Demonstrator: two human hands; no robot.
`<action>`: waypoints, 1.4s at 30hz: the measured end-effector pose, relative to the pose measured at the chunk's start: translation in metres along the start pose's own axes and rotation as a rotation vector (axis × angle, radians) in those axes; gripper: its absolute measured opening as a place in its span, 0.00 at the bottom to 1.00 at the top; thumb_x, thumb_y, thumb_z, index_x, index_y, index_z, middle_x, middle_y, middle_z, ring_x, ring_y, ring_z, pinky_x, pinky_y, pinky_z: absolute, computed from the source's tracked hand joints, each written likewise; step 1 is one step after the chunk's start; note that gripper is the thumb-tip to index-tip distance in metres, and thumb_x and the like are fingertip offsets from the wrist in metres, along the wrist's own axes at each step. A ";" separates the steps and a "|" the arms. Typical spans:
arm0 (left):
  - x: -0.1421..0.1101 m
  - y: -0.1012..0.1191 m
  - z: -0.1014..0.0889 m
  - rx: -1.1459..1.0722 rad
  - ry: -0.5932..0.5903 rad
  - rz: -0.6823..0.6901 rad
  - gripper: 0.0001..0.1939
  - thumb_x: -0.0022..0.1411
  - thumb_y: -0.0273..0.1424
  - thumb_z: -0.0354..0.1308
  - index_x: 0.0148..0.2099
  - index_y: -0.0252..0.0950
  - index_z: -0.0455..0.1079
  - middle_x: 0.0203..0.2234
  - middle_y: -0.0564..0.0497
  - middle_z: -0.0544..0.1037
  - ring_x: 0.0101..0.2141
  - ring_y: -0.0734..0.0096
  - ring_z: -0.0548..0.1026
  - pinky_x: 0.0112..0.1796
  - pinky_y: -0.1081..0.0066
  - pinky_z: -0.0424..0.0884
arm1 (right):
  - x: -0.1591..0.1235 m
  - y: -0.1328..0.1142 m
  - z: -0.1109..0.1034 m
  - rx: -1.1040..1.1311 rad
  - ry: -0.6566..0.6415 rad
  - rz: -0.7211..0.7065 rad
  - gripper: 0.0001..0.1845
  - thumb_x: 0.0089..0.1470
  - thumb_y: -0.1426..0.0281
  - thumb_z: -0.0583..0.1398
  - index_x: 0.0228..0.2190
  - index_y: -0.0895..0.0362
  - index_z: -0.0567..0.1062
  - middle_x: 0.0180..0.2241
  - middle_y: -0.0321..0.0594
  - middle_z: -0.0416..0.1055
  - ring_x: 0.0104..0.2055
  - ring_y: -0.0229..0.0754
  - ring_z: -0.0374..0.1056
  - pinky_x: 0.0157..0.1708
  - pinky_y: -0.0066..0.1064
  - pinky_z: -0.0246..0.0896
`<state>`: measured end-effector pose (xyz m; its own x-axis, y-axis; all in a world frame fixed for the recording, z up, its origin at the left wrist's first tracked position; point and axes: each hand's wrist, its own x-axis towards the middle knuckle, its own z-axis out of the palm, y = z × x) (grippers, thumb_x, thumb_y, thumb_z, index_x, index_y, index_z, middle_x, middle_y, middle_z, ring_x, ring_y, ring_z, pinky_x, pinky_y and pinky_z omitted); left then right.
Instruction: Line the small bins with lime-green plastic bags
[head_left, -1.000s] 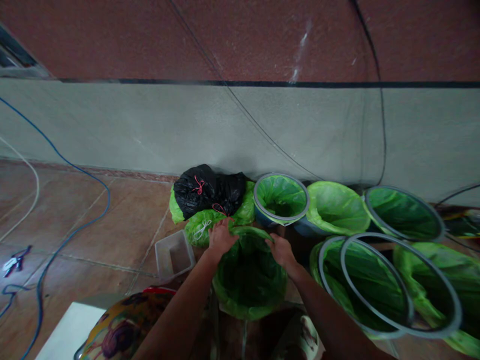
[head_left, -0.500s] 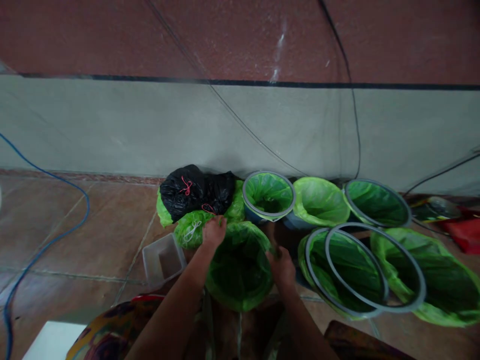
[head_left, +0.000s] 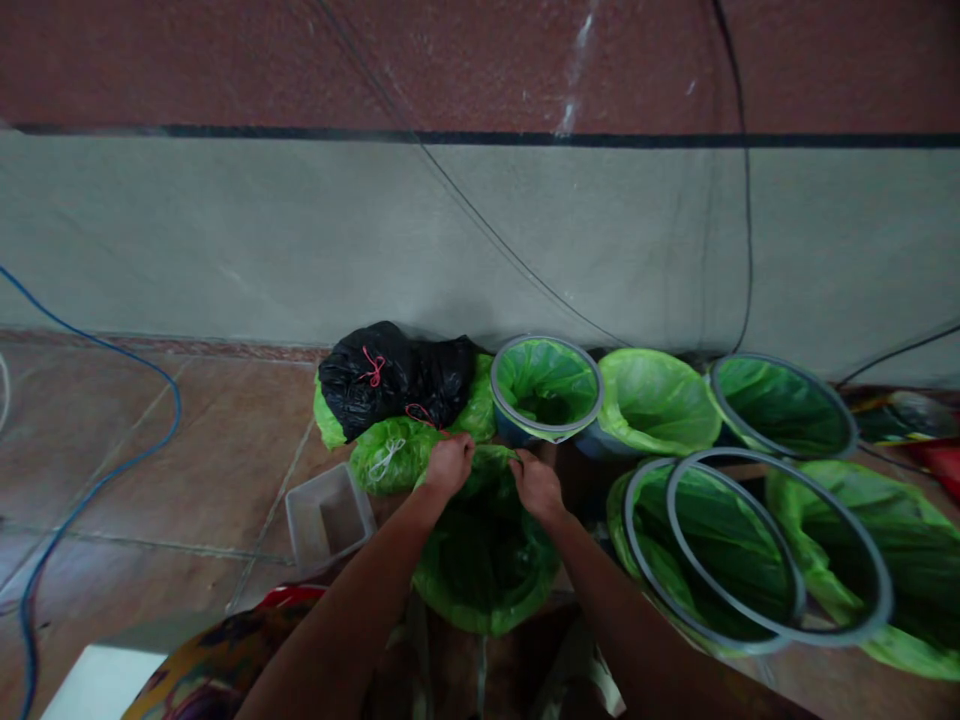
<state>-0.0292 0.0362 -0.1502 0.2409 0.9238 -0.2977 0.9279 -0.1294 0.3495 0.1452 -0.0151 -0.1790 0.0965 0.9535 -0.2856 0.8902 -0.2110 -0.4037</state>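
A green bin liner (head_left: 487, 590) lines an open bin right in front of me, its mouth facing up. My left hand (head_left: 450, 466) pinches the liner's far edge on the left side. On the same edge, a little to the right, my right hand (head_left: 537, 484) is closed on the plastic. A short stretch of the liner's rim runs between both hands. Beyond my left hand lies a tied green bag (head_left: 386, 455) with a white string, against black tied bags (head_left: 382, 380) with red ties. The bin's body is mostly hidden under the liner.
Along the wall stand a ringed bin (head_left: 547, 340) with green lining, another lined bin (head_left: 660, 400) and a third (head_left: 784, 405). Two grey rings, one loose ring (head_left: 889, 590) overlapping, lie at right by a green liner (head_left: 915, 560). A clear plastic tub (head_left: 330, 520) and blue hose (head_left: 112, 480) are left.
My right hand has moved left and up from the liner's right side to its far edge. My left hand has shifted slightly right, so both hands are closer together.
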 end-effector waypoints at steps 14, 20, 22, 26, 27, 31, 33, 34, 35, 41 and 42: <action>-0.034 -0.045 0.003 0.144 -0.078 0.153 0.16 0.66 0.24 0.45 0.46 0.36 0.73 0.47 0.43 0.75 0.47 0.64 0.72 0.50 0.68 0.66 | -0.006 0.006 -0.001 -0.108 -0.125 0.043 0.15 0.65 0.68 0.48 0.50 0.56 0.67 0.45 0.46 0.75 0.44 0.45 0.73 0.37 0.32 0.58; -0.043 -0.042 -0.002 0.116 -0.152 0.039 0.13 0.57 0.21 0.52 0.38 0.36 0.78 0.52 0.43 0.74 0.50 0.57 0.72 0.54 0.55 0.63 | -0.010 0.004 -0.008 -0.115 -0.183 0.085 0.19 0.61 0.75 0.50 0.53 0.57 0.64 0.48 0.48 0.73 0.47 0.46 0.72 0.40 0.33 0.60; -0.044 -0.036 -0.009 0.101 -0.121 0.014 0.13 0.52 0.20 0.55 0.35 0.38 0.79 0.60 0.45 0.68 0.57 0.50 0.66 0.56 0.46 0.58 | -0.010 0.004 -0.012 -0.113 -0.185 0.090 0.26 0.57 0.73 0.55 0.57 0.58 0.61 0.51 0.51 0.71 0.50 0.49 0.71 0.43 0.35 0.61; -0.033 -0.010 -0.023 -0.064 0.094 0.014 0.14 0.51 0.21 0.57 0.37 0.39 0.79 0.62 0.47 0.66 0.59 0.55 0.65 0.58 0.50 0.60 | -0.003 0.002 -0.021 0.042 -0.032 0.006 0.38 0.52 0.65 0.63 0.61 0.61 0.60 0.58 0.53 0.66 0.58 0.51 0.65 0.53 0.36 0.60; -0.026 -0.002 -0.023 -0.109 0.157 0.031 0.14 0.54 0.22 0.57 0.41 0.38 0.78 0.60 0.46 0.69 0.58 0.60 0.67 0.58 0.57 0.61 | 0.001 0.001 -0.023 0.094 0.008 -0.020 0.34 0.55 0.63 0.61 0.60 0.61 0.62 0.58 0.52 0.67 0.58 0.50 0.65 0.55 0.35 0.59; 0.001 0.023 -0.007 -0.110 0.138 0.088 0.15 0.67 0.31 0.49 0.52 0.35 0.72 0.47 0.44 0.79 0.49 0.67 0.75 0.53 0.68 0.67 | 0.013 -0.007 -0.024 0.164 0.035 -0.085 0.21 0.65 0.64 0.49 0.51 0.60 0.73 0.51 0.47 0.74 0.52 0.44 0.70 0.53 0.31 0.60; 0.009 0.025 0.006 -0.038 0.050 0.122 0.16 0.69 0.34 0.46 0.48 0.36 0.73 0.42 0.44 0.80 0.45 0.65 0.77 0.50 0.66 0.68 | 0.015 -0.009 -0.020 0.139 -0.006 -0.109 0.20 0.66 0.66 0.48 0.46 0.57 0.76 0.47 0.44 0.77 0.49 0.43 0.72 0.50 0.29 0.60; 0.011 0.024 0.012 -0.004 0.023 0.143 0.16 0.70 0.35 0.46 0.46 0.36 0.74 0.41 0.44 0.80 0.44 0.65 0.77 0.50 0.66 0.68 | 0.015 -0.009 -0.017 0.128 -0.020 -0.118 0.19 0.66 0.66 0.48 0.45 0.57 0.77 0.47 0.43 0.77 0.48 0.42 0.73 0.49 0.28 0.61; 0.012 0.022 0.016 0.020 0.009 0.164 0.15 0.70 0.35 0.46 0.45 0.36 0.74 0.41 0.44 0.80 0.44 0.65 0.77 0.50 0.66 0.68 | 0.015 -0.009 -0.013 0.122 -0.023 -0.123 0.19 0.66 0.67 0.49 0.45 0.56 0.77 0.47 0.43 0.78 0.48 0.42 0.73 0.49 0.27 0.61; 0.017 0.005 0.022 0.106 -0.074 0.275 0.14 0.70 0.34 0.46 0.49 0.37 0.71 0.45 0.45 0.79 0.47 0.64 0.76 0.48 0.68 0.69 | 0.014 -0.001 0.002 0.072 0.003 -0.154 0.15 0.63 0.70 0.53 0.47 0.55 0.75 0.49 0.43 0.76 0.49 0.40 0.72 0.48 0.26 0.60; 0.018 0.003 0.022 0.117 -0.090 0.287 0.14 0.69 0.33 0.46 0.50 0.37 0.70 0.45 0.45 0.79 0.47 0.64 0.76 0.49 0.68 0.69 | 0.014 -0.001 0.003 0.046 -0.004 -0.154 0.15 0.63 0.71 0.53 0.47 0.56 0.75 0.49 0.43 0.76 0.49 0.41 0.72 0.47 0.26 0.60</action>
<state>-0.0158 0.0445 -0.1737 0.5167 0.8087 -0.2812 0.8437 -0.4250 0.3280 0.1447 -0.0025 -0.1851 -0.0416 0.9745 -0.2204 0.8728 -0.0719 -0.4828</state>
